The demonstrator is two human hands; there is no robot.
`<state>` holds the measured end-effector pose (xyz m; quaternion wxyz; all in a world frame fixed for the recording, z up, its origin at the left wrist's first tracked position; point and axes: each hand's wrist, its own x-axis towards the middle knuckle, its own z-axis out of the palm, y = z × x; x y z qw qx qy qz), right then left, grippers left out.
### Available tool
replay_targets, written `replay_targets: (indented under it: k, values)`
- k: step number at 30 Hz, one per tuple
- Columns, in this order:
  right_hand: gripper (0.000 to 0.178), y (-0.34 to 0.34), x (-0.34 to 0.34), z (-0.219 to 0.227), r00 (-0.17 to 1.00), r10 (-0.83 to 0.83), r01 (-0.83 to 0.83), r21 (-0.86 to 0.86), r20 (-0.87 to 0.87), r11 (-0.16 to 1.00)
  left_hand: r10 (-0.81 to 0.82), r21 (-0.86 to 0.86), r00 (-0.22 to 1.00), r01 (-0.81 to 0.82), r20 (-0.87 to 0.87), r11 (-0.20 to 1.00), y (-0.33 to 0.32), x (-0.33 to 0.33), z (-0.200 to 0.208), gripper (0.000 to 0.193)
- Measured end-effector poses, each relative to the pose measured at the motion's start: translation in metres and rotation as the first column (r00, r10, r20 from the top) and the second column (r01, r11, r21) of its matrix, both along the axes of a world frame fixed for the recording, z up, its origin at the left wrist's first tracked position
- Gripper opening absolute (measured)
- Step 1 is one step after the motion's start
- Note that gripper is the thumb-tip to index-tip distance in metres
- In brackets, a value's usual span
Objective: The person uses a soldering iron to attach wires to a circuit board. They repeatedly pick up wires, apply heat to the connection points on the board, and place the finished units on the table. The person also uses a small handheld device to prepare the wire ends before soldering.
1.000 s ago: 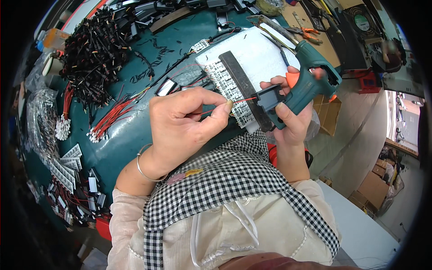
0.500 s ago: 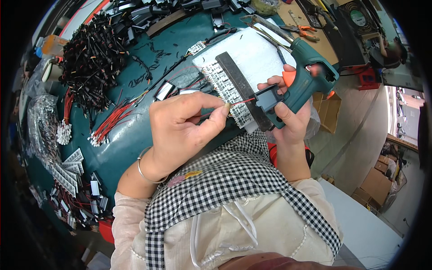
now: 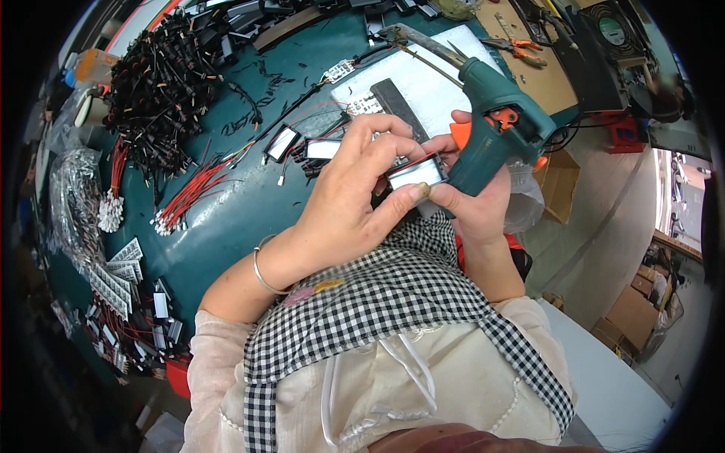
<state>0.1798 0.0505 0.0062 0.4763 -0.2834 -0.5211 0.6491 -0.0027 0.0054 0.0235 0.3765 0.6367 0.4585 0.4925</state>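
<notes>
Head view first takes in the green worktable [image 3: 249, 219], and every place below is given from it. Along its far-left part spreads a heap of black connector leads [image 3: 155, 90]; nearer the middle lies a fan of red wires [image 3: 189, 200]. At its far edge sits a white sheet [image 3: 438, 83] with a dark bar [image 3: 396, 102] laid across it. Two small silver cells [image 3: 283, 142] rest on the table's middle, and strips of little white parts [image 3: 117, 272] line its near-left rim.

Above the table's near-right edge the right hand [image 3: 476, 208] has its fingers wrapped tight round the grip of a teal glue gun [image 3: 495, 128], nozzle pointing away toward the white sheet. The left hand [image 3: 351, 204] pinches a small silver pouch cell [image 3: 414, 174] between thumb and fingertips, fingers closed on it, and the right thumb appears to touch the same cell. A thin red lead [image 3: 411, 160] runs from the cell's top.

Judging from this, the chief risk is heat: both hands crowd the gun, so a finger or the soft pouch could meet hot metal or a drip of glue. The pinch is at the cell's edges, so it may twist or slip out onto the table. The red lead could snag on the gun and tear at its joint. Whether the trigger is pressed I cannot tell.
</notes>
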Motion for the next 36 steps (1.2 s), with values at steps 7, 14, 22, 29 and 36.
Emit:
replay_targets:
  k: [7, 14, 22, 29, 36]
  values:
    - [0.082, -0.006, 0.001, -0.002, 0.988, 0.017, -0.023, 0.033, 0.151, 0.999, 0.066, -0.026, 0.998, -0.066, -0.007, 0.997, 0.003, -0.004, -0.005, 0.014]
    - [0.082, -0.006, -0.005, 0.003, 0.997, -0.006, 0.005, 0.006, 0.074, 1.0, 0.059, -0.229, 0.973, -0.007, 0.222, 0.973, -0.002, -0.005, -0.008, 0.041]
    - [0.082, -0.008, -0.005, 0.003, 0.997, 0.001, -0.002, 0.016, 0.082, 1.0, -0.094, -0.149, 0.911, 0.166, 0.402, 0.975, -0.002, -0.002, -0.013, 0.052]
    - [0.083, -0.007, -0.002, 0.003, 0.994, -0.033, 0.03, 0.033, 0.106, 0.999, 0.053, -0.169, 0.937, 0.006, 0.344, 0.986, -0.005, 0.006, -0.019, 0.012]
    - [0.081, -0.008, -0.001, -0.001, 0.995, -0.04, 0.039, 0.015, 0.093, 0.999, 0.103, 0.001, 0.981, -0.105, 0.165, 0.994, -0.002, 0.002, -0.02, 0.005]
